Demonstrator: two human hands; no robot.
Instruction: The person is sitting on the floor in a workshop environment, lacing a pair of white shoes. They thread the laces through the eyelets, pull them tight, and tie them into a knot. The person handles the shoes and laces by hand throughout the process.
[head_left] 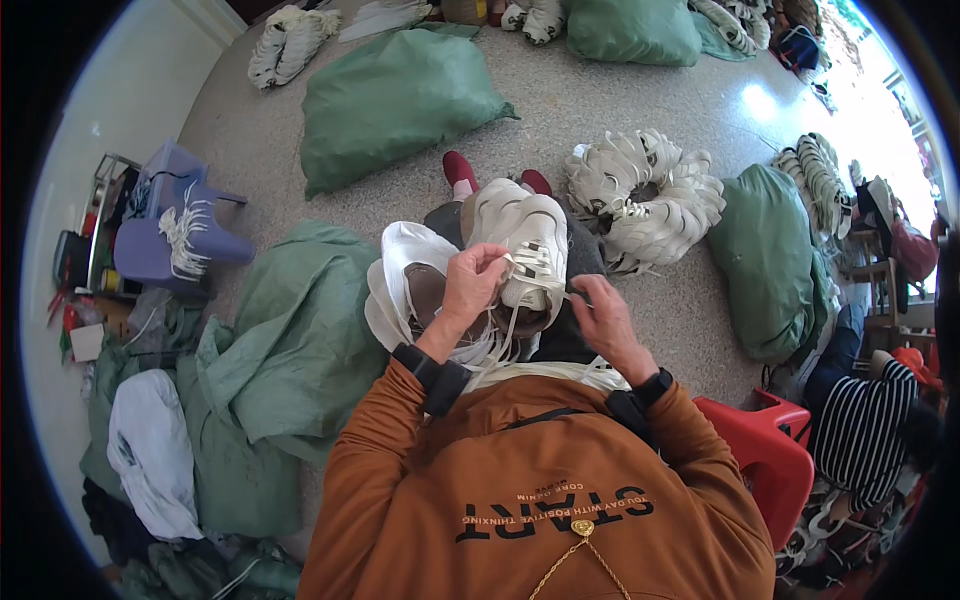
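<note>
A cream sneaker point(517, 215) rests on my lap, its toe pointing away from me. A pale shoelace point(535, 265) runs crosswise through its eyelets. My left hand point(473, 287) is closed at the left side of the lacing, thumb and fingertips pinching the lace. On the other side my right hand point(606, 316) is closed too, its fingertips pinching a lace end close to the shoe's opening. Left of the sneaker, partly under my left forearm, lie white shoe uppers point(405, 245). Loose pale laces point(500, 345) hang between my wrists and across my lap.
A ring of cream shoes point(665, 200) lies on the floor ahead right. Green sacks point(400, 105) stand ahead and at right point(770, 265). At left are a purple stool point(180, 225) with laces on it and green cloth point(300, 340). A person in stripes point(865, 435) sits beyond a red stool point(765, 450).
</note>
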